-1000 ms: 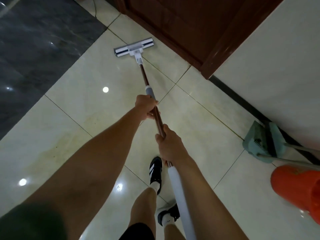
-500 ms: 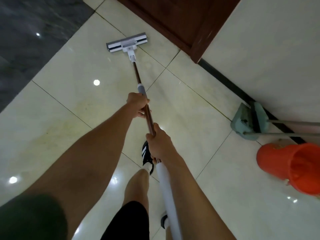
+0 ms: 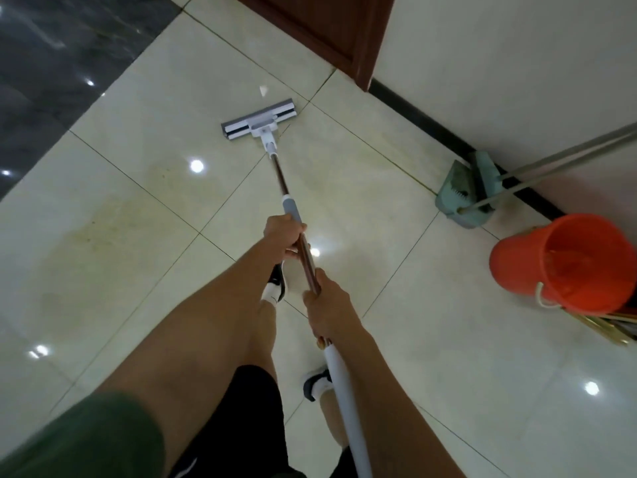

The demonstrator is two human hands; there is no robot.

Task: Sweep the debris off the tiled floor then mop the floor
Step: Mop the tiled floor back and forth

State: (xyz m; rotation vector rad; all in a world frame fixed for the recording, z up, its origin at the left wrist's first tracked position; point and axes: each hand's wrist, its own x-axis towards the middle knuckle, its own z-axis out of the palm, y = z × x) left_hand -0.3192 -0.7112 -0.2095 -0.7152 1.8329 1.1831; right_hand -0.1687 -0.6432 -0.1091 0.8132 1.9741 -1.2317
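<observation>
the glossy cream tiled floor (image 3: 131, 236) under you is cut by thin dark grout lines and dotted with bright lamp reflections, with a faint yellowish stain on the tiles to the left; toward the far left corner it meets dark veined stone (image 3: 51, 63). a reddish-brown wooden door (image 3: 331, 25) stands at the far edge, and a pale wall (image 3: 517, 63) with a black skirting strip runs along the right edge.

your mop (image 3: 279, 174) has a flat rectangular grey-and-white head lying on the floor near the door, across a grout line. its thin brown metal shaft rises through a grey collar to a white tube by your right leg.

your left hand (image 3: 284, 232) is the farther one, fingers wrapped round the shaft just below the grey collar. your right hand (image 3: 324, 301) grips the shaft nearer you, just above the white tube, arm stretched forward.

by the right wall a teal plastic dustpan (image 3: 458, 198) and broom lean together, and a round orange bucket (image 3: 565, 260) sits beside them.
</observation>
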